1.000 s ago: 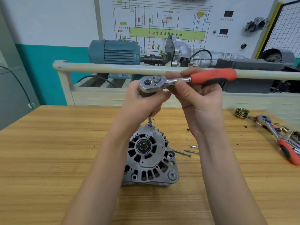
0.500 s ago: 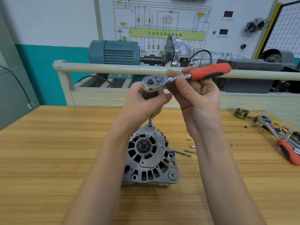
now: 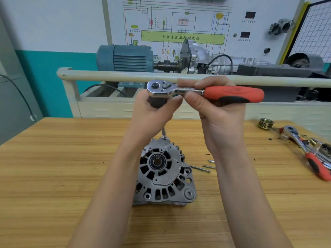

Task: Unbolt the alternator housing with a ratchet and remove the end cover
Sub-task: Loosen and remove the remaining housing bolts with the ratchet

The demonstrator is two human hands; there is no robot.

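Both hands raised above the alternator (image 3: 163, 173), which stands on the wooden table (image 3: 53, 176); left hand (image 3: 154, 113) curled round the dark socket under the ratchet (image 3: 202, 92) head; right hand (image 3: 215, 111) pinches the chrome neck between thumb and fingertips, red grip sticking out past it; extension shaft (image 3: 163, 133) drops from the left palm to a bolt at the alternator's far rim, upper part hidden; panel behind alternator reads 自动变速器控制电脑; loose bolts (image 3: 202, 168) right of alternator, partly behind the right forearm; second ratchet (image 3: 308, 151) further right, cut off.
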